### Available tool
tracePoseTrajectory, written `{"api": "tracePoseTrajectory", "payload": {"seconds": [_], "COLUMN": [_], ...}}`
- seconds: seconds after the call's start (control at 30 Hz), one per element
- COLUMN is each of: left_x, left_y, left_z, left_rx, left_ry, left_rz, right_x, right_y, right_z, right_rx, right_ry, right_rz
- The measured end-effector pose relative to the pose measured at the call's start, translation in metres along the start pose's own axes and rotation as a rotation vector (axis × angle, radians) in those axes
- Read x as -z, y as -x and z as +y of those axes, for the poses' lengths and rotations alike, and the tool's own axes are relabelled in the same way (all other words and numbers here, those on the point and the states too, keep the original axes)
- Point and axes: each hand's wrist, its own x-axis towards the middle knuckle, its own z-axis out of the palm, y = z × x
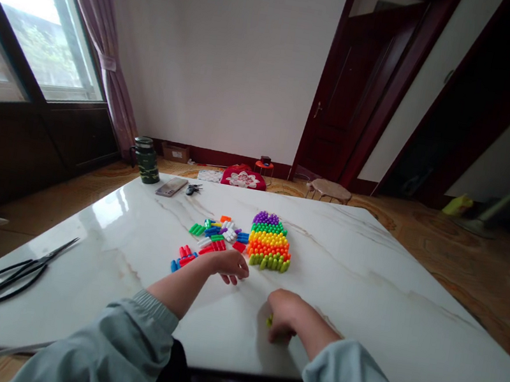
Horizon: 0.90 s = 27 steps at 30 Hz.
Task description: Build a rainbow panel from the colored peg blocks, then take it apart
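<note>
A block of joined plastic pegs (269, 240) stands on the white marble table (366, 286), in rows of purple, green, yellow, orange and lime. To its left lies a scatter of loose pegs (215, 236) in red, blue, green and white. My left hand (229, 266) rests on the table just below the loose pegs, fingers curled downward beside the red and blue ones. My right hand (282, 317) lies closer to me, curled shut, with a small yellow-green peg (270, 321) showing at its fingers.
Black scissors (19, 273) lie near the table's left edge. At the far left corner stand a dark camouflage bottle (147, 160), a phone (171, 187) and keys (193, 189). A red cushion (243, 178) and a low stool (329, 190) sit on the floor beyond.
</note>
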Motion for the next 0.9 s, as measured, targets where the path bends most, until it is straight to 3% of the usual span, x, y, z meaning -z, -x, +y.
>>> {"api": "tracePoseTrajectory", "payload": {"seconds": [0.1,0.23,0.37,0.6,0.73,0.9], "left_x": [0.000,0.000,0.001,0.008,0.010,0.010], "left_y": [0.000,0.000,-0.001,-0.004,-0.003,-0.001], "left_z": [0.000,0.001,0.002,0.001,-0.002,-0.002], "left_rx": [0.000,-0.041,-0.129,-0.169,-0.151,-0.129], "left_ry": [-0.005,-0.005,0.001,-0.030,-0.024,-0.007], "left_rz": [-0.007,0.021,0.132,0.378,0.398,0.398], "right_x": [0.014,0.030,0.029,0.028,0.030,0.028], "right_y": [-0.009,-0.022,-0.033,-0.043,-0.048,-0.055], "right_z": [-0.005,-0.012,-0.021,-0.035,-0.031,-0.021], "right_rx": [0.050,0.060,0.196,0.228,0.304,0.244], "right_ry": [0.047,-0.136,-0.050,0.122,0.188,0.165], "right_rz": [-0.100,0.184,0.397,0.534,0.592,0.591]}}
